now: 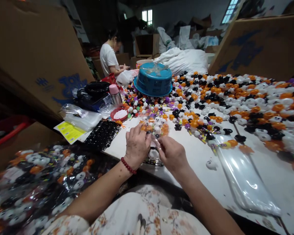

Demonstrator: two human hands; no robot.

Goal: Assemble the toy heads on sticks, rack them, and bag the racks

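Observation:
Both my hands are at the table's near edge on one clear plastic bag [164,128] filled with small white, orange and black figures. My left hand [137,143], with a red bead bracelet [128,165] at the wrist, is closed on the bag's near end. My right hand [172,151] pinches the same end from the other side. Just below my fingers, a white figure with a dark face [154,154] shows. Left of my hands lies a black grid-like sheet [103,134]. A single white ghost figure [211,164] lies to the right.
A large heap of small figures [235,91] spreads over the right and back. Flat clear bags [247,176] lie at right. An upturned blue basket [154,80], a pink-capped flask [115,95] and a red dish [119,114] stand behind. Filled bags [39,182] lie lower left. Another person [109,55] sits behind.

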